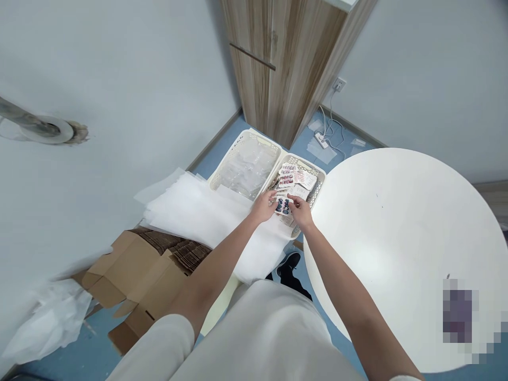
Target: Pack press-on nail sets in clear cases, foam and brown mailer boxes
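Note:
Both hands meet over the near part of a white basket (321, 182) that holds several printed cards (286, 180) with pink and red oval pieces. Between them is a small white card (283, 205) with dark blue oval pieces. My left hand (264, 207) pinches its left edge, and my right hand (300, 211) grips its right edge. To the left, a second white basket (222, 165) contains clear plastic packets (248, 164). White sheets (194, 209) are stacked in front of that basket.
A round white table (397, 222) stands at the right. Folded cardboard boxes (130, 270) lie at the lower left, near crumpled white plastic (55, 317). Behind the baskets rises a wooden cabinet (286, 63); a power strip (321, 140) lies on the blue floor.

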